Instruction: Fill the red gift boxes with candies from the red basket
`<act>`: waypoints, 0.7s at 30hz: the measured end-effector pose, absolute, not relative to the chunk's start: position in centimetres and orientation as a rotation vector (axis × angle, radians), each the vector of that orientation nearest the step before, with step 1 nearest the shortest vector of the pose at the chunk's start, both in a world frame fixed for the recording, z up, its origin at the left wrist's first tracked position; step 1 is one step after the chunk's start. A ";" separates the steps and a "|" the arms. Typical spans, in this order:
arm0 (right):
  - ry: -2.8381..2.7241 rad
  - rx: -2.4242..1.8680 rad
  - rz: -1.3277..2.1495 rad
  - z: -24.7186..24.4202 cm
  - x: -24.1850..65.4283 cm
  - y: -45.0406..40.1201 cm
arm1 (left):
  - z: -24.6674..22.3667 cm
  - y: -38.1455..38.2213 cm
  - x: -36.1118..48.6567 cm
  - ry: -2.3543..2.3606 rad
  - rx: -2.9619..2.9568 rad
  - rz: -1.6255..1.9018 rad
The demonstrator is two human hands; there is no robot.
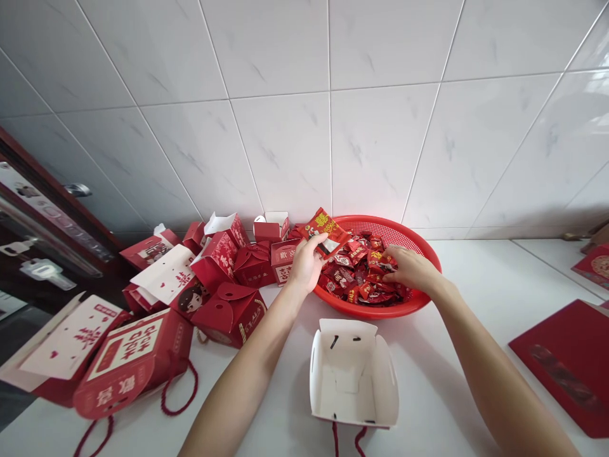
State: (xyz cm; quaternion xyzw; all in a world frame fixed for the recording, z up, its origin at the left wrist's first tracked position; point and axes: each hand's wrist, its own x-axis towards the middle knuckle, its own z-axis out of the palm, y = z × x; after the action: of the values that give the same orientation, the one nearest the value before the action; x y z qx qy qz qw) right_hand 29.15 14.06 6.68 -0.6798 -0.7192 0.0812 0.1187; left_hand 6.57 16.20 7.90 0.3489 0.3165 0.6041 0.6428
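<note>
My left hand [308, 261] grips a red candy packet [325, 232] with yellow print, held up over the left rim of a red plastic basket [413, 236]. Many small red-wrapped candies [354, 270] fill the basket. Inside its right side, my right hand [410, 270] reaches into the candies with fingers bent around a red wrapper; exactly what the fingertips hold is partly hidden. Below the basket, a white-lined gift box [353, 374] stands with its top open toward me. Its inside looks bare, and dark red cords hang from its front.
Several red and white gift boxes [228, 311] crowd the left of the white table [457, 393], some with rope handles. A flat red box [566, 365] lies at the right. Behind everything rises a tiled wall [380, 139]. A dark cabinet [52, 254] with keys stands at far left.
</note>
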 end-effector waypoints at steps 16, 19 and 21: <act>-1.945 -2.147 0.052 8.3 30.4 13.2 | 7.3 16.7 6.6 0.881 0.885 1.277; -1.921 -2.176 0.045 8.2 30.7 13.3 | 7.4 16.7 6.7 0.917 0.897 1.244; -1.918 -2.163 0.067 8.2 30.8 13.3 | 7.5 16.7 6.7 0.929 0.922 1.212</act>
State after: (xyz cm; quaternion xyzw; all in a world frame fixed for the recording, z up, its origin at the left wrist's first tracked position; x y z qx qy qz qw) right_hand 30.76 13.28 8.22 -0.7421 -0.6582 0.0231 0.1246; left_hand 6.71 16.68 7.47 0.4023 0.4055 0.5287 0.6279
